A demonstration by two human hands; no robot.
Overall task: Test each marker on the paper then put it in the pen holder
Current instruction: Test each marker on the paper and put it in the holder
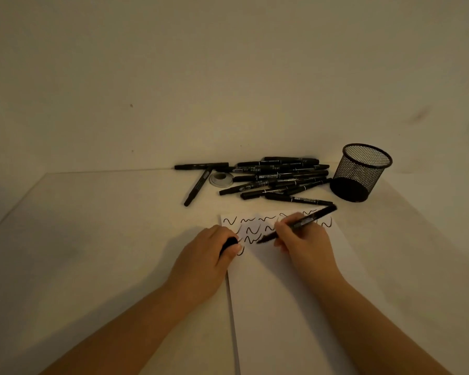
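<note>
The black mesh pen holder stood at the far right of the table, tilted toward you in the wide lens; nothing could be seen inside it through the mesh. Just left of it lay the pile of black markers, with two more markers apart at the left beside a small clear round thing too dim to name. The print on the barrels was too small to read. Your right hand pinched the marker in a writing grip, its tip down on the paper among rows of black squiggles. Your left hand rested on the paper's left edge, fingers curled round a short black piece, probably the cap, mostly hidden by them. Both forearms ran out of view at the bottom.
</note>
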